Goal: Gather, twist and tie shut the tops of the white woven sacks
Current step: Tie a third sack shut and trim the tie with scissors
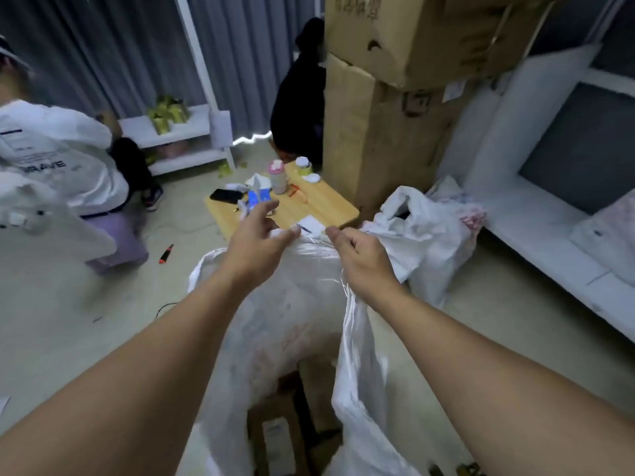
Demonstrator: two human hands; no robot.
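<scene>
Head view looks down into a white woven plastic sack (302, 304) that stands on the floor right in front of the person, between the two outstretched forearms. Its long axis runs roughly upright, and its mouth points up toward the camera and gapes wide; brown cardboard packages (275, 431) show down inside.

Both hands are at the far rim of the mouth. The right hand (359, 257) has its fingers curled and pinches the rim, where loose white threads fray out of the weave. The left hand (256, 243) is just to the left of it, fingers spread and fairly straight, thumb tip on the edge of the fabric. Motion blur makes it unclear whether that thumb nips the cloth or only rests on it.

This looks like the very start of the gathering step: the top is not yet bunched, nothing is twisted, and no tie is in sight. The next move probably calls for drawing the slack near rim and both side folds in toward the far edge, so that one hand can close round the whole neck while the other turns it.

A second crumpled white sack (429, 235) lies to the far right, its top also open, beside a low light wooden table (323, 204).
</scene>
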